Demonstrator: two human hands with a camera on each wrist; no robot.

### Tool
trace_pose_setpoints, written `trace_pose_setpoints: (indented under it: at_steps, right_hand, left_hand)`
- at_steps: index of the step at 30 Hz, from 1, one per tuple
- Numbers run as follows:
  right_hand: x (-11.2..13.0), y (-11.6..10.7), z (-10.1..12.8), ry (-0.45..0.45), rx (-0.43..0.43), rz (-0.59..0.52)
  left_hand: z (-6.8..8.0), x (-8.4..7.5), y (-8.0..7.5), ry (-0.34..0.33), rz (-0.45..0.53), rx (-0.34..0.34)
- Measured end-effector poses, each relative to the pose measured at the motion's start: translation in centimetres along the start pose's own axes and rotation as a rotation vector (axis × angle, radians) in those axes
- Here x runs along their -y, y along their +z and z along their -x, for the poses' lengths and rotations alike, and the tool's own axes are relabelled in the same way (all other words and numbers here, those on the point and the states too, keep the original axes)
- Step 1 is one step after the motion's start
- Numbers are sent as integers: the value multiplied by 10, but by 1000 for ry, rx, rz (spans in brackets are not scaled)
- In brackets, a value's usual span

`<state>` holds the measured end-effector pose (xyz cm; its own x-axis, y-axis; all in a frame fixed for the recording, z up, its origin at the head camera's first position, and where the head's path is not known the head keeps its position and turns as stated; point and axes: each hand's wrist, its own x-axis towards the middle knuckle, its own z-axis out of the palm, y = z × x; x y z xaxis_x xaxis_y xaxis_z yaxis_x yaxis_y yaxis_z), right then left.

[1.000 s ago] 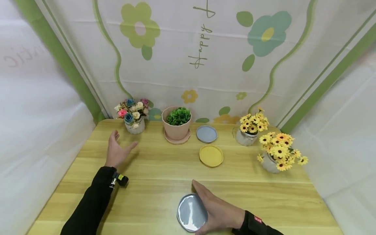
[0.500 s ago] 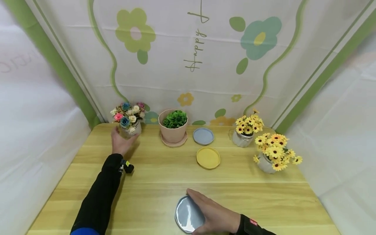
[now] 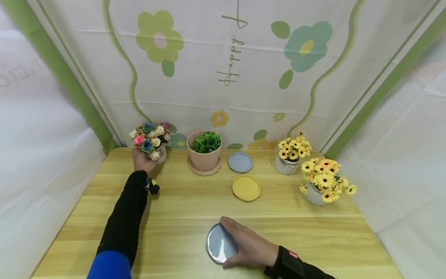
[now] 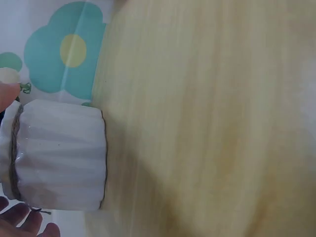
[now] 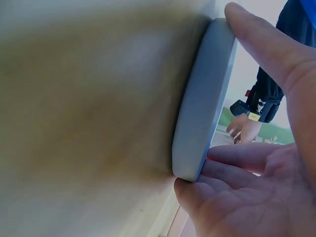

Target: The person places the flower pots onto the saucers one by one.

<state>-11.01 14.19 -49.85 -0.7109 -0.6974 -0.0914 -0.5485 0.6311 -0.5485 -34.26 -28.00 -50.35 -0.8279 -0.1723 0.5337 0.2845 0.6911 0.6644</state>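
My left hand (image 3: pixel 142 159) is around a white pot (image 4: pixel 61 155) of mixed artificial roses (image 3: pixel 150 138) at the back left. In the left wrist view its thumb lies by the rim on one side, its curled fingers on the other; a twine band circles the rim. The pot stands upright on the table. My right hand (image 3: pixel 251 245) holds a shiny blue-grey saucer (image 3: pixel 220 243) near the front by its edges. The right wrist view shows thumb and fingers at opposite edges of the saucer, whose flat side faces the tabletop; contact with the table is unclear.
Along the back stand a pink pot (image 3: pixel 204 158) with a green plant on a pink saucer, a pale blue saucer (image 3: pixel 240 162) and a yellow saucer (image 3: pixel 246 188). Two pots of yellow flowers (image 3: pixel 294 150) are at the right. A printed curtain (image 3: pixel 195 89) hangs behind the wooden table (image 3: pixel 181 228).
My left hand has reached forward from the open table to the rose pot and come around it. My right hand has kept its hold on the saucer, shifting only slightly.
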Motion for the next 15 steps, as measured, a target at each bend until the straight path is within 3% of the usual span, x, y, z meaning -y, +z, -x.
trace_pose_setpoints:
  at_steps: [5, 9, 12, 15]
  right_hand:
    - [-3, -4, -16, 39, 16, -19]
    - [-7, -8, -29, 70, 25, -32]
    - [-10, -11, -39, 71, 24, -44]
    - [-14, -13, -49, 65, 15, -50]
  left_hand:
    - [1, 4, -1, 89, -87, -48]
    - [3, 6, -1, 142, -92, -65]
    - [3, 7, -4, 106, -78, -27]
    - [2, 4, -9, -2, -110, 81]
